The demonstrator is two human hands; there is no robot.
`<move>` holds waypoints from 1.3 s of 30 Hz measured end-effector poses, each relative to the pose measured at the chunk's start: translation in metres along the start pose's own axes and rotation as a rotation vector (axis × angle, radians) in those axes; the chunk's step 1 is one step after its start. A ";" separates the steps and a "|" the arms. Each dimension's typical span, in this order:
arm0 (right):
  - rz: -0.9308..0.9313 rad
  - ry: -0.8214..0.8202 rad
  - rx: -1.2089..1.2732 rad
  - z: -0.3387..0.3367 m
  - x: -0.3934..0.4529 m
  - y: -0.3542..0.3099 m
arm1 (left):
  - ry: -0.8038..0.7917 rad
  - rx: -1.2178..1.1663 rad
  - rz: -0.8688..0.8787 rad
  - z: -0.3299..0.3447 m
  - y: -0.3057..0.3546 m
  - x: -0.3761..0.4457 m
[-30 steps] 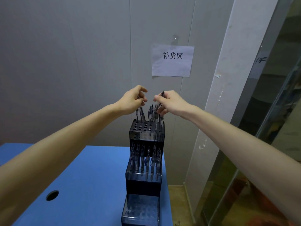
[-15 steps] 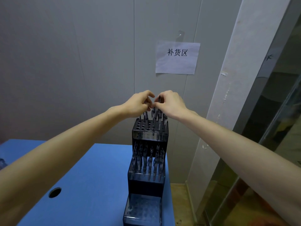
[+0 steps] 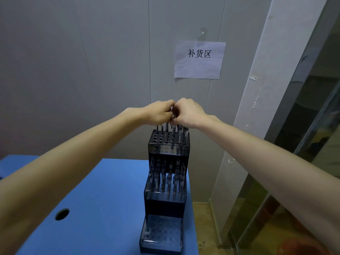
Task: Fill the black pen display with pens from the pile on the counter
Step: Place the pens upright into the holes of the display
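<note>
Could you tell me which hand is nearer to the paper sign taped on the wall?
Right. The right hand sits below the paper sign; the left hand is further left.

A white paper sheet [image 3: 199, 59], taped on the grey wall [image 3: 92, 70], is showing three black printed Chinese characters, 补货区, near its upper edge, and nothing else is being readable.

One head-worn view looks forward and slightly down along both outstretched arms. It faces the far wall [image 3: 92, 70], close above the blue surface [image 3: 103, 208], with the tiered pen display [image 3: 165, 199] centred near the lower edge.
</note>
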State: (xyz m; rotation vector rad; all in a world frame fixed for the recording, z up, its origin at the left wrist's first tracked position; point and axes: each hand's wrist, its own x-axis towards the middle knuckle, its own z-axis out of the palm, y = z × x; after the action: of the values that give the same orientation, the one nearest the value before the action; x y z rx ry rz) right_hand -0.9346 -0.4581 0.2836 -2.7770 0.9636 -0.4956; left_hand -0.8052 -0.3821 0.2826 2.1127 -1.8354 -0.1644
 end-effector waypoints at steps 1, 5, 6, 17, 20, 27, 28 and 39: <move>-0.003 -0.023 0.001 0.002 -0.001 0.000 | -0.022 0.021 -0.017 0.001 0.001 0.000; -0.022 -0.068 0.122 0.008 -0.004 0.009 | -0.056 -0.018 -0.016 0.015 -0.001 -0.004; -0.021 -0.067 0.152 0.007 -0.005 0.012 | -0.051 -0.041 -0.009 0.018 -0.003 -0.006; -0.115 0.089 -0.042 0.013 -0.016 0.016 | 0.109 -0.003 0.099 0.030 -0.029 -0.015; -0.194 0.150 -0.066 0.019 -0.024 0.022 | 0.242 0.150 0.187 0.032 -0.034 -0.022; -0.164 0.127 -0.125 0.040 -0.043 0.034 | 0.193 0.104 0.029 0.049 -0.042 -0.029; -0.146 0.073 -0.063 0.043 -0.045 0.033 | 0.160 0.041 0.003 0.054 -0.043 -0.030; -0.185 0.036 0.059 0.049 -0.044 0.037 | 0.036 -0.298 -0.216 0.086 -0.047 -0.041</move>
State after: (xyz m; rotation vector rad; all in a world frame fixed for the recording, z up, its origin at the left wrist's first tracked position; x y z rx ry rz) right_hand -0.9706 -0.4573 0.2176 -2.8269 0.6891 -0.5911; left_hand -0.7937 -0.3518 0.1819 2.0781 -1.4554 -0.4214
